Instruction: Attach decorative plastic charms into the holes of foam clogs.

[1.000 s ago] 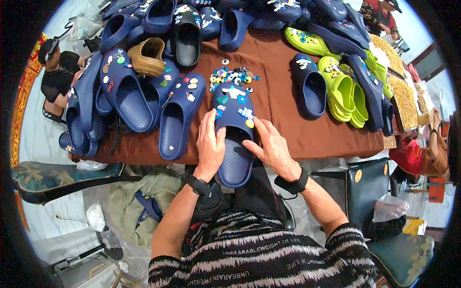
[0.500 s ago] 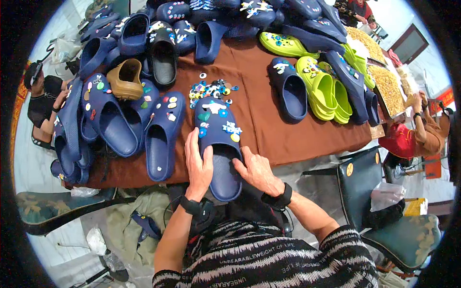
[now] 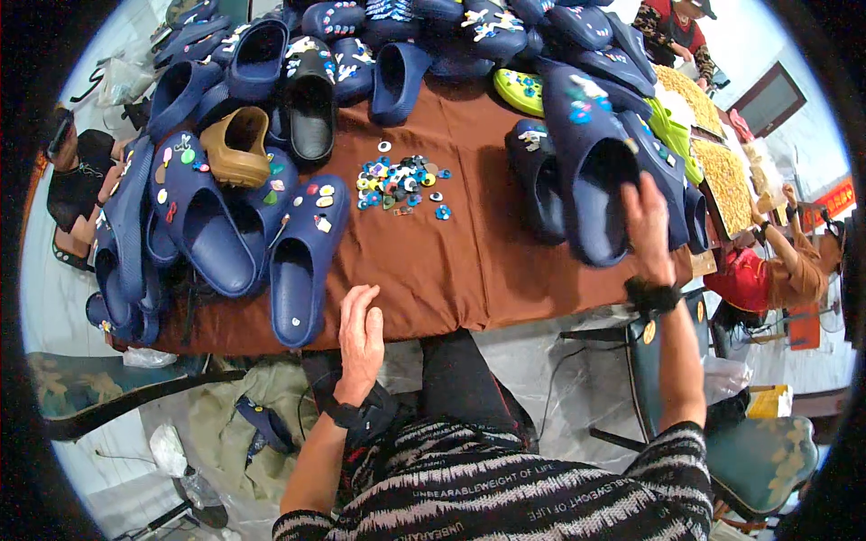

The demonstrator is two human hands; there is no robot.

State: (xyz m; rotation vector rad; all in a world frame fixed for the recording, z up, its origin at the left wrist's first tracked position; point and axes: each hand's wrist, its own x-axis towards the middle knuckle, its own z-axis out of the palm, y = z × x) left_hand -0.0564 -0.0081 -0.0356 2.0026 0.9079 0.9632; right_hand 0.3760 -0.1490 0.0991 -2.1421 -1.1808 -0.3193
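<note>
"Over the right-hand part of the brown-covered table (image 3: pixel 424 279), how far along is that navy clog (image 3: pixel 591 171) looking?"

"Its toe is carrying several charms (image 3: pixel 582 99) — so this one is seeming dressed already, in my judgement. Loose shoe charms (image 3: pixel 397 180) are lying in a small heap mid-table, fitted to nothing, so those are looking left over for now."

"And where is the clog lying relative to the fingers?"

"The right hand (image 3: pixel 648 221) is reaching along its right side, with the fingers at the rim of the opening. The toe is pointing away from the person, and the clog is partly covering a neighbouring clog (image 3: pixel 534 180); whether it is touching that one, I can't tell."

"Are those fingers gripping it?"

"Blur is hiding that — I can't say."

"And the left hand (image 3: pixel 361 347)?"

"It is hovering by the table's front edge, fingers extended and holding nothing, well apart from the navy clog. A charm-covered clog (image 3: pixel 308 270) is lying nearby, up and to its left."
</note>
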